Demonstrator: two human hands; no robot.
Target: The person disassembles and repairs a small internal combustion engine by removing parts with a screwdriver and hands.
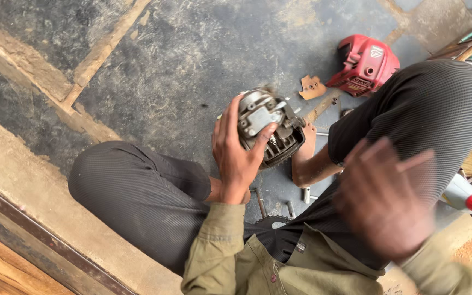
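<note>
Clearly the left hand (236, 155) grips a small engine block (269, 128) from below, fingers wrapped around its grey metal top, holding it up between the knees over the stone floor (165, 65). The right hand (383, 199) is blurred, fingers spread wide, holding nothing. Judging by what lies about, disassembly looks well along: the red engine cover (364, 64) sits apart, a brown gasket (312, 87) beside it, loose bolts (290, 208) below.

Grey stone-slab floor (181, 60); daylight

Olive shirt sleeves (219, 240), dk ribbed trousers (137, 196)
</note>
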